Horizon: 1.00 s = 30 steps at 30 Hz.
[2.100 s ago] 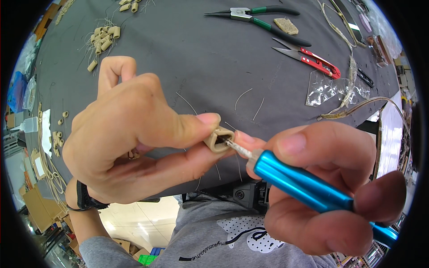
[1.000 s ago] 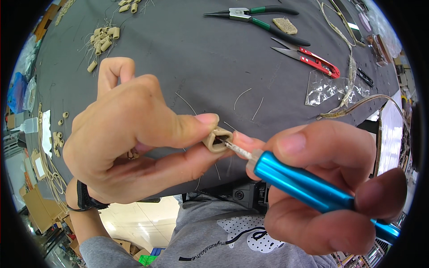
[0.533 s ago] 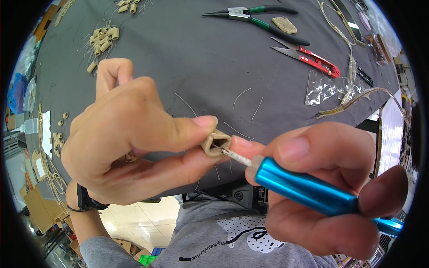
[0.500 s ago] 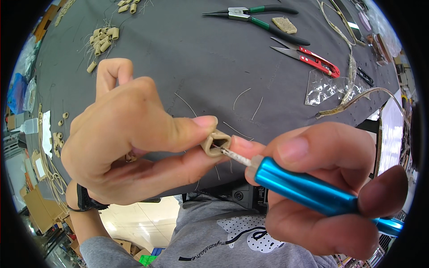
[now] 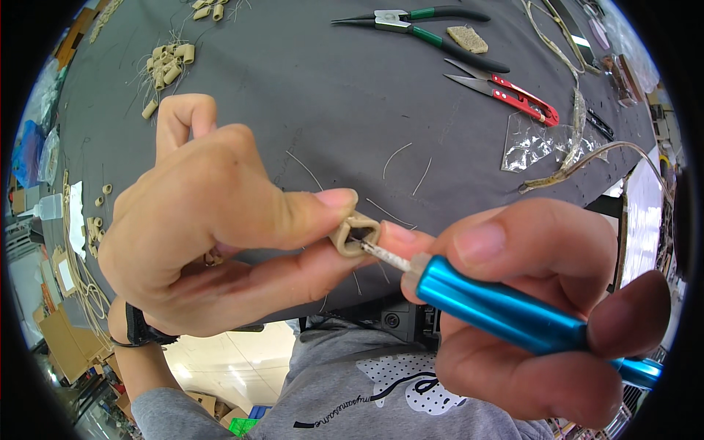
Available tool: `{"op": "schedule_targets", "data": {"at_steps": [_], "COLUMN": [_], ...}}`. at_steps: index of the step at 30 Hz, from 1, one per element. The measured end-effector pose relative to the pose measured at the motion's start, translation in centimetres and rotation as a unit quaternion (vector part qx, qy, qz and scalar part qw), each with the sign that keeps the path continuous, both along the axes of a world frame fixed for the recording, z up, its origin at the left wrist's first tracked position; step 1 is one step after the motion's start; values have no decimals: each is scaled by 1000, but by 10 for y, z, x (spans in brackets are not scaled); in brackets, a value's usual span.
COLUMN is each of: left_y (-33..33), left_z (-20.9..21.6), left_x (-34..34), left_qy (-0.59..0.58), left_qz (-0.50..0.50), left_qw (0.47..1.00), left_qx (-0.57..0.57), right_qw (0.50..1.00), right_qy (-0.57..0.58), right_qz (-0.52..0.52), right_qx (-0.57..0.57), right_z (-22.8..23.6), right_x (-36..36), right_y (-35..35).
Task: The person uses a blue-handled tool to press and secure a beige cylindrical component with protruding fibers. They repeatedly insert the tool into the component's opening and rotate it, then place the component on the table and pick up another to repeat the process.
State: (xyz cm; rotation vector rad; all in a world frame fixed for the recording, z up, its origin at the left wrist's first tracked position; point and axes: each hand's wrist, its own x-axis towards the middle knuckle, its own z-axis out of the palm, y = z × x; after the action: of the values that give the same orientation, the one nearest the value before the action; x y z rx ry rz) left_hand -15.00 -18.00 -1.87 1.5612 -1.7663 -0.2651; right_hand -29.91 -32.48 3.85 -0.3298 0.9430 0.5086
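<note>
Between the thumb and finger of my left hand is a small beige loop, leather-like, its open end facing the tool. My right hand is wrapped round a slim blue tool with a shiny metal handle. A thin whitish shaft runs from its collar, and the dark tip lies at the loop's opening, by the inner edge. Whether tip and loop touch, I cannot tell. Something small and beige also shows within my left hand's curled fingers, mostly hidden.
Beige loops with thread ends are piled at the far left. Green-handled pliers, red thread snips and a rough beige block lie at the far right, near a clear plastic bag. Loose threads dot the grey tabletop.
Both hands stay almost in place. The tool's tip has shifted very slightly at the loop's opening, and the right thumb has risen a little.
</note>
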Motion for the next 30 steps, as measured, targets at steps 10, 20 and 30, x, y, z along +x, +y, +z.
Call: {"op": "schedule_targets", "data": {"at_steps": [10,20,30], "left_y": [-1,0,1], "left_z": [0,-1,0], "left_x": [-1,1,1], "left_qy": [3,7,7], "left_qz": [4,-7,-1], "left_qw": [1000,1000,1000], "left_qx": [-3,-1,12], "right_qw": [1000,999,969], "right_qy": [-6,-11,-90], "right_qz": [-7,-12,-101], "right_qx": [-21,-39,-206], "right_z": [-7,-2,-38], "right_x": [3,0,-2], "right_y": [-7,-3,19]}}
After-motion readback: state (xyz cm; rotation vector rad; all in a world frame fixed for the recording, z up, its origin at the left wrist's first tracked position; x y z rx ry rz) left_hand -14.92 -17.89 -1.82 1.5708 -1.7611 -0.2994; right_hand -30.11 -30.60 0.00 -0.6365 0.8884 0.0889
